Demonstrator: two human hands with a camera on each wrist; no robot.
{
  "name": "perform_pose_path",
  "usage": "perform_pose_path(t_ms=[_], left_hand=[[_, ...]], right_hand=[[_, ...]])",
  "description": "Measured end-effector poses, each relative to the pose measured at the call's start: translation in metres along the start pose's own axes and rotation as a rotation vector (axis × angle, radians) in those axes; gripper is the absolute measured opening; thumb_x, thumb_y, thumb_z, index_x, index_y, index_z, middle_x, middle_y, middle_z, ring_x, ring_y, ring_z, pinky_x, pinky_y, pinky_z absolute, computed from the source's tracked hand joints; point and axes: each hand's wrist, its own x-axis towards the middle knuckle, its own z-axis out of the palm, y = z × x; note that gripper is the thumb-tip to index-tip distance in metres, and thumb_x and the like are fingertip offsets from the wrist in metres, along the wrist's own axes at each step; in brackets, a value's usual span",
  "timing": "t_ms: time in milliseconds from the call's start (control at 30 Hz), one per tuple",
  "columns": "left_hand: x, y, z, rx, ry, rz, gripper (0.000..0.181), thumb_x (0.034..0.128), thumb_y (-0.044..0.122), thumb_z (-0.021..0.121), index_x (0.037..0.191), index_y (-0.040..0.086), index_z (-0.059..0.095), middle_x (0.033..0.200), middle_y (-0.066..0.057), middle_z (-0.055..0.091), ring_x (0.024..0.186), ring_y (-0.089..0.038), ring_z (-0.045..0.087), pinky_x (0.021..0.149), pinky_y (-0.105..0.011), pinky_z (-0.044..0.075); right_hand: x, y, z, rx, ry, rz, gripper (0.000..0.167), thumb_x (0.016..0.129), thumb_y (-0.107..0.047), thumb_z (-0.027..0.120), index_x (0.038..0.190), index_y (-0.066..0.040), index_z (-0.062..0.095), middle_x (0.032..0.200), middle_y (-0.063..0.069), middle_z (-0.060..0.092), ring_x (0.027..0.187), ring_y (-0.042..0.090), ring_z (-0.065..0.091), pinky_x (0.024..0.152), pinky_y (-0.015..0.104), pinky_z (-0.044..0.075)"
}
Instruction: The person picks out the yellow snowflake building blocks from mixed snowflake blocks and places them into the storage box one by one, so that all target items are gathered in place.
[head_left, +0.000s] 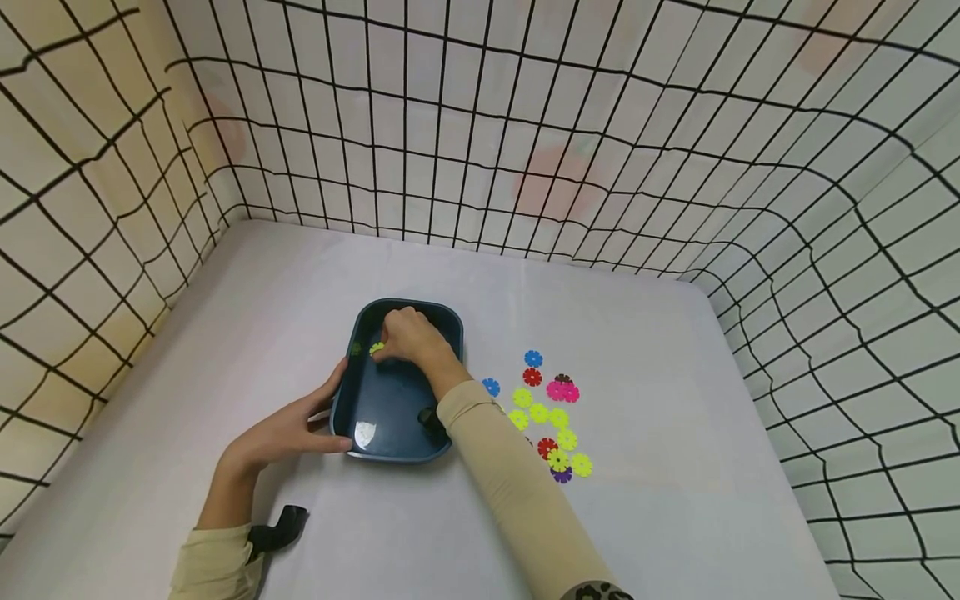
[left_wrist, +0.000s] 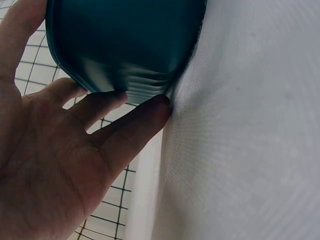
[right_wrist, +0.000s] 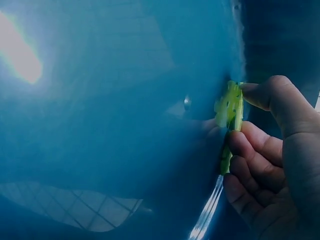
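A yellow-green notched disc [head_left: 377, 348] is pinched between the thumb and fingers of the right hand [head_left: 412, 336], inside a dark blue tray [head_left: 382, 400] and close to its left wall; whether the wall is touched by the disc cannot be told. The tray's near left corner is steadied by the left hand [head_left: 287, 430], its fingers spread wide along the outside of the left wall and its thumb laid at the near edge. The tray is set on a white worktop [head_left: 675, 383]. To its right, loose discs are scattered: blue [head_left: 533, 358] and red [head_left: 532, 377] ones, overlapping pink ones [head_left: 557, 391], several more in yellow-green and, at the near end, a partly covered purple one [head_left: 561, 476]. The worktop is bordered by a black wire grid [head_left: 442, 125].
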Motion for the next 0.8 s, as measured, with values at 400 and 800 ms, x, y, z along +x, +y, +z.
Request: perform_pose_path(t_ms=[400, 800], left_hand=[[0.000, 0.000, 0.001, -0.014, -0.007, 0.001, 0.110, 0.0847, 0.025, 0.076, 0.156, 0.029, -0.008, 0.164, -0.019, -0.002, 0.144, -0.054, 0.019, 0.109, -0.068, 0.028], [0.000, 0.002, 0.000, -0.003, -0.007, -0.015, 0.110, 0.0851, 0.025, 0.075, 0.156, 0.029, -0.009, 0.164, -0.019, -0.005, 0.142, -0.056, 0.019, 0.109, -0.069, 0.027]], right_hand=[[-0.010, -0.011, -0.012, 0.051, 0.013, -0.012, 0.026, 0.082, -0.039, 0.075, 0.096, -0.018, 0.072, 0.100, -0.004, 0.070, 0.077, 0.009, 0.061, 0.070, 0.023, 0.053], [-0.032, -0.023, -0.042, 0.106, 0.082, -0.116, 0.034, 0.083, -0.039, 0.074, 0.107, -0.015, 0.070, 0.099, -0.005, 0.070, 0.083, 0.005, 0.062, 0.075, 0.018, 0.052]])
